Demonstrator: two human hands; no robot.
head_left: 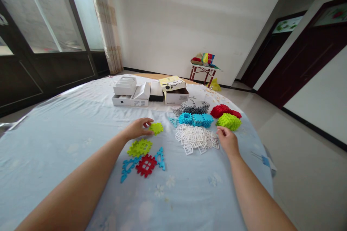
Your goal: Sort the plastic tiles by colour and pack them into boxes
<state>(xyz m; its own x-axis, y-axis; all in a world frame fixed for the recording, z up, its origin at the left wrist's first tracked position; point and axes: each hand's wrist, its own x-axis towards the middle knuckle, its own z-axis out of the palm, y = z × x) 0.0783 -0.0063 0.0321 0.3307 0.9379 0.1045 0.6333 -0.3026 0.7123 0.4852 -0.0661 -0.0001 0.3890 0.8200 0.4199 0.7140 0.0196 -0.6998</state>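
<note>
Green piece (pixel 157 128), flat with bumpy edges, is just below the middle of the frame; left hand (pixel 139 129) is at its edge, fingers half open, grip unclear. Right hand (pixel 229 141) is almost closed by white pieces (pixel 195 137); I can't tell if it holds one. Above, a yellow box (pixel 172 82) sits tilted on a bigger box (pixel 176 98)

White cartons (pixel 124 87) and a yellow-lidded box (pixel 176 97) sit toward the far edge of the cloth-covered bench (pixel 67 126). Beyond, a small stand (pixel 200 66) holds colourful packets (pixel 208 58) before a white wall (pixel 173 25), a yellow bag (pixel 215 85) on the floor (pixel 252 115) beside it. A beige curtain (pixel 107 18) hangs left; dark-red doors (pixel 303 54) stand right.
</note>
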